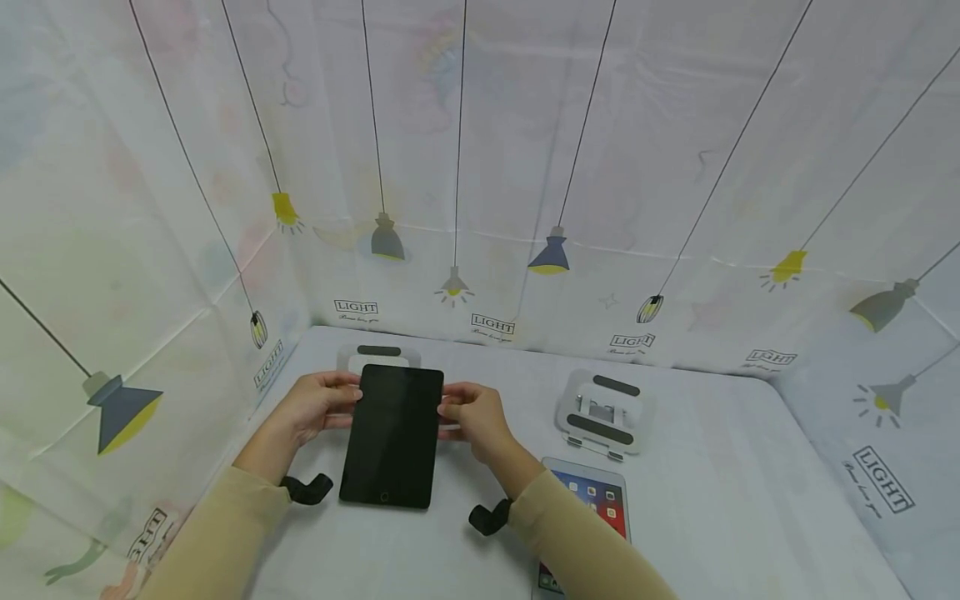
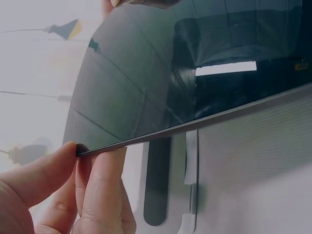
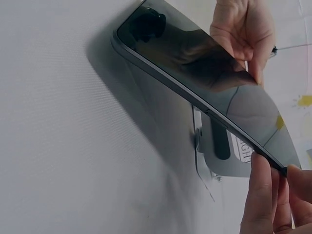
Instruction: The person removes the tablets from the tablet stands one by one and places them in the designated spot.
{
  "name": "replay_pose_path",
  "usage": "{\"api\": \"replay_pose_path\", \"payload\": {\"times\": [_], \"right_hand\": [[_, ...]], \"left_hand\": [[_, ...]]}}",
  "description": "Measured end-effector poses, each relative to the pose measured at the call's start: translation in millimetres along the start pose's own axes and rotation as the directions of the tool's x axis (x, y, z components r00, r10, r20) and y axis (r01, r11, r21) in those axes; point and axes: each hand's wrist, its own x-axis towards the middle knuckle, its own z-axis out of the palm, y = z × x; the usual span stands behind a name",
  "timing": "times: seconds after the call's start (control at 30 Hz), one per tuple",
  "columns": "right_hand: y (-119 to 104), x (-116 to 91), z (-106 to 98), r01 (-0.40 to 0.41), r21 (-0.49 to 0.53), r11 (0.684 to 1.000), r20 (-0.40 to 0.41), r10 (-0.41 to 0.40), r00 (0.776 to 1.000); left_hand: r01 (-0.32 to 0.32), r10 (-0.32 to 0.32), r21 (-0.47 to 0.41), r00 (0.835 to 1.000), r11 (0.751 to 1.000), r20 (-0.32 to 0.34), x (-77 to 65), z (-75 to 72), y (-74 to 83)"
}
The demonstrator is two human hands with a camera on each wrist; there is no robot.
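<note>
A black tablet [image 1: 393,437] with a dark screen is held upright-long between both hands in the head view. My left hand [image 1: 321,407] pinches its left edge near the top, thumb in front and fingers behind. On the opposite edge my right hand [image 1: 477,419] pinches it the same way. The wrist views show the tablet [image 2: 195,73] tilted, with a gap to the surface beneath it. Behind its upper end lies a white stand with dark pads [image 1: 379,351], mostly hidden by the tablet. One dark pad [image 3: 220,139] of that stand shows below the tablet in the right wrist view.
A second white stand [image 1: 602,412] with dark pads lies right of the hands. Nearer, a white tablet with a lit screen [image 1: 588,492] lies partly under the right forearm. A lamp-printed cloth [image 1: 510,167] rises behind the white tabletop [image 1: 720,483].
</note>
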Motion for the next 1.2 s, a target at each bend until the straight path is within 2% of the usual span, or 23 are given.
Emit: {"api": "replay_pose_path", "payload": {"times": [0.53,0.83,1.2], "right_hand": [[14,-5,-4,-0.013,0.0,1.0,-0.008,0.013,1.0],[20,-9,-5,-0.025,0.003,1.0,-0.003,0.025,1.0],[24,-15,-4,-0.037,0.016,0.999,0.002,0.037,0.999]], "left_hand": [[0.01,-0.01,0.0,0.999,1.0,0.045,-3.6,3.4,-13.0],[0.032,-0.032,0.001,0.999,0.999,0.04,-4.2,2.2,-18.4],[0.036,-0.036,-0.001,0.994,0.999,0.099,-6.7,0.8,-24.3]]}}
